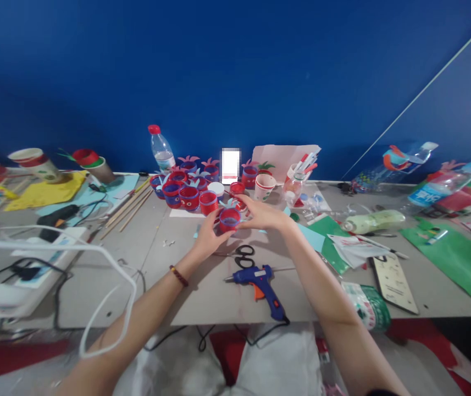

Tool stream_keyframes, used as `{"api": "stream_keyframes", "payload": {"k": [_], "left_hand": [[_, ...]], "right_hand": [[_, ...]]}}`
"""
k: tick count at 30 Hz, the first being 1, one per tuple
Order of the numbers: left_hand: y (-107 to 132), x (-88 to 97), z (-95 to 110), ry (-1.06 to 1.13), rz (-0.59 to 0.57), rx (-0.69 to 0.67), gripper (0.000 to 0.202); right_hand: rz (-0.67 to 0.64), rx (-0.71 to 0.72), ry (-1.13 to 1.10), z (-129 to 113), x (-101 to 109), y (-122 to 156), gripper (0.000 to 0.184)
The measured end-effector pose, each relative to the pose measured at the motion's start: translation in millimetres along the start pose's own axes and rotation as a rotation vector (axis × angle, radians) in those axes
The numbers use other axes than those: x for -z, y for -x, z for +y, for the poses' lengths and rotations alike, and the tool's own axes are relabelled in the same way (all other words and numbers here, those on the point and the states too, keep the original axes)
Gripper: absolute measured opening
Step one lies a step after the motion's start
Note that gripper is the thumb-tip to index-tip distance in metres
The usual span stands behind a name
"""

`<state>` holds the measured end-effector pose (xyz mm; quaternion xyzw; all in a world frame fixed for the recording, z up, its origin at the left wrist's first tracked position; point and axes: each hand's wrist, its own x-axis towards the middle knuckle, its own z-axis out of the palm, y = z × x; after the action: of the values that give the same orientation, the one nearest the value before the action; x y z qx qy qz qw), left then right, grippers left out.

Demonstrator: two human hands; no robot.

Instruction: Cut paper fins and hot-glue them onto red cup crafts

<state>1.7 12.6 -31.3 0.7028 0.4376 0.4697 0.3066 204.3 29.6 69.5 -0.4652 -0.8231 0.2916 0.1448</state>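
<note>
A red cup [229, 226] with a purple rim is held upright between my two hands near the middle of the table. My left hand [208, 235] grips its left side, thumb at the front. My right hand [265, 213] curls around the right and back, with its thumb against the cup. Light-blue paper leaves show behind the rim. Just behind stand a plain red cup [208, 203] and a group of red cups [189, 199] with purple bands, paper leaves and some eyes. In front of my hands lie black-handled scissors [244, 257] and a blue glue gun [264, 283].
A plastic bottle [161, 149] and a white paper cup [264, 187] stand at the back. Wooden sticks [130, 208] and a power strip [49, 269] lie left, with a white cable arching over my left forearm. Green paper [452, 258] and more bottles are right.
</note>
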Motion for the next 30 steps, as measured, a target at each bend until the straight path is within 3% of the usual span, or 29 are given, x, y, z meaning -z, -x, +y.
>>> {"api": "stream_keyframes", "payload": {"k": [5, 8, 11, 13, 16, 19, 21, 26, 30], "left_hand": [[4, 2.3, 3, -0.133, 0.028, -0.102, 0.068], [8, 9.3, 14, -0.257, 0.123, -0.119, 0.064], [13, 17.2, 28, -0.365, 0.187, -0.082, 0.032], [15, 19.9, 34, -0.397, 0.112, -0.101, 0.022], [18, 18.6, 36, -0.442, -0.031, -0.260, 0.024], [19, 14.4, 34, -0.484, -0.166, -0.396, 0.017], [20, 12.4, 31, -0.478, -0.239, -0.409, 0.015], [17, 12.2, 27, -0.471, -0.250, -0.393, 0.019], [15, 13.9, 23, -0.473, -0.247, -0.391, 0.023]], "right_hand": [[0.040, -0.037, 0.038, -6, -8, -3, 0.097], [0.056, -0.032, 0.040, -6, -11, -5, 0.100], [0.048, -0.028, 0.044, -7, -12, -5, 0.100], [0.045, -0.043, 0.053, -9, -10, -3, 0.096], [0.086, -0.060, 0.086, -14, -2, 1, 0.085], [0.183, -0.073, 0.113, -17, 8, 7, 0.072], [0.284, -0.081, 0.130, -15, 15, 9, 0.063], [0.617, -0.025, 0.146, 2, 35, 7, 0.044], [0.739, -0.048, 0.227, 24, 55, -13, 0.034]]}}
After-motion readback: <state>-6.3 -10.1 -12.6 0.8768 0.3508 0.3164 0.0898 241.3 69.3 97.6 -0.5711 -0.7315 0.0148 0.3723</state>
